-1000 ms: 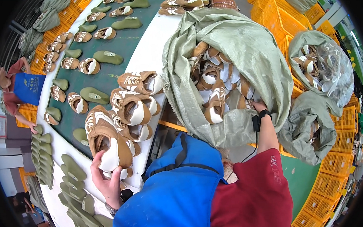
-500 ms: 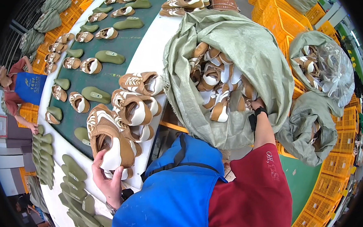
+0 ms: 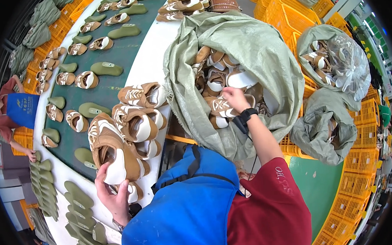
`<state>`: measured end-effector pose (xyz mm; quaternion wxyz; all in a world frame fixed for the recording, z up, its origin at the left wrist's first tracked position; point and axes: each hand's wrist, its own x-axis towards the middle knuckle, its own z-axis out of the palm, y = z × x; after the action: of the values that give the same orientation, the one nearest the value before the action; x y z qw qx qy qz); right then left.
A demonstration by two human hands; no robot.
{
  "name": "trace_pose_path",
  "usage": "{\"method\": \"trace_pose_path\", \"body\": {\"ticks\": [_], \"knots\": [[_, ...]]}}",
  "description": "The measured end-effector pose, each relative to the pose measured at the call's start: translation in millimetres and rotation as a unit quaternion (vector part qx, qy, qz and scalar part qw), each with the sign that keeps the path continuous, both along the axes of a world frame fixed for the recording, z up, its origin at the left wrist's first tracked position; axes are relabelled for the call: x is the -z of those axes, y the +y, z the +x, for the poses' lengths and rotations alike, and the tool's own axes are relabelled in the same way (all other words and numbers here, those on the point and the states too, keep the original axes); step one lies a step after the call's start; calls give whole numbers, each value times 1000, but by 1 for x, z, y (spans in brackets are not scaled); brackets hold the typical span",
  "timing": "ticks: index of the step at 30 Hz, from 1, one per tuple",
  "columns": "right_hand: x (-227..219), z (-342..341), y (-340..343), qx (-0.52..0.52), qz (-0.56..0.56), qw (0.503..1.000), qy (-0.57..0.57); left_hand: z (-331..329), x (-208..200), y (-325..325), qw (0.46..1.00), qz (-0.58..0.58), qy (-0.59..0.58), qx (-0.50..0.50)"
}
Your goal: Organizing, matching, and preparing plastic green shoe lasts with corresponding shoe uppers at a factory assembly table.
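Observation:
My left hand (image 3: 113, 195) grips the heel of a brown-and-white sneaker (image 3: 108, 142) between thumb and fingers, its toe pointing away from me. That sneaker rests beside several like it, stacked at the white table edge, among them a laced sneaker (image 3: 141, 95). Inside a large pale-green woven sack (image 3: 272, 56) on the right, my right hand (image 3: 236, 100) is closed at the collar of another laced sneaker (image 3: 221, 106). Its fingertips are partly hidden. More sneakers, some showing white soles, lie jumbled around it in the sack.
A green belt (image 3: 79, 136) carries rows of sneakers and olive shoe lasts (image 3: 106, 68). More lasts (image 3: 79, 217) lie on the white table at lower left. Another person (image 3: 13, 110) in a blue apron stands at far left. Other sacks (image 3: 327, 124) and orange crates (image 3: 356, 176) line the right.
My right hand has come up from the sack's lower right side to its middle, onto a sneaker. My left hand keeps its grip. The whole view has shifted slightly.

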<state>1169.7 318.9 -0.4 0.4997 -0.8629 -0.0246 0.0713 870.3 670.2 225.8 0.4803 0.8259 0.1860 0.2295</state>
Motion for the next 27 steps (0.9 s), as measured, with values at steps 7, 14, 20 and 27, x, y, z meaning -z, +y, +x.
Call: {"method": "trace_pose_path", "body": {"ticks": [7, 14, 20, 27], "knots": [[86, -1, -213, 290, -81, 950, 80, 14, -6, 1, 1000, -16, 22, 8], [86, -23, -241, 254, -296, 913, 114, 24, -6, 9, 998, 32, 48, 33], [85, -17, -231, 267, -310, 900, 149, 30, -11, 2, 999, 31, 35, 23], [57, -16, -220, 162, -384, 885, 209, 22, -16, 6, 998, 23, 54, 15]]}}
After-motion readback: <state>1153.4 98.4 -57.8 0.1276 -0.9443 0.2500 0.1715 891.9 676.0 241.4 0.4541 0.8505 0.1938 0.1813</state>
